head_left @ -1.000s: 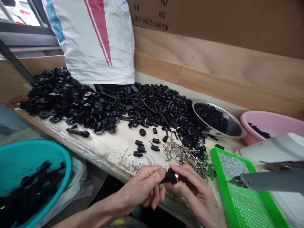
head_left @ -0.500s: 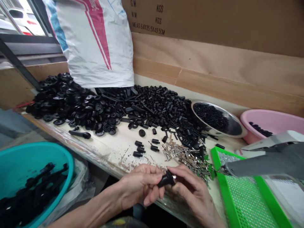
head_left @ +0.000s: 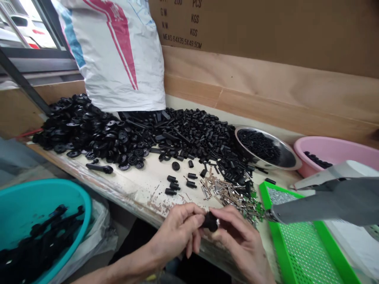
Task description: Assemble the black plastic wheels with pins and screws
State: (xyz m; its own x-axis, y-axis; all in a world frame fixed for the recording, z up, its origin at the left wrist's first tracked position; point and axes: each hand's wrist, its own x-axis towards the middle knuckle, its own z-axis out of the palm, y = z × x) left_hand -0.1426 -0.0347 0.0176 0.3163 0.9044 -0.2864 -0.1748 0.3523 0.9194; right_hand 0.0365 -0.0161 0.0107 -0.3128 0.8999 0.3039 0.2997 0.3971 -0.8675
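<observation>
Being pinched between the closely drawn left hand (head_left: 176, 232) and right hand (head_left: 241, 236), a small black plastic part (head_left: 211, 222) is held above the near edge of the paint-worn workbench (head_left: 142, 185). If grip is lost, it could be dropped among the silver metal clips (head_left: 227, 195), or knocked against the grey handheld tool (head_left: 325, 203) hung over the green perforated tray (head_left: 276, 240).
</observation>
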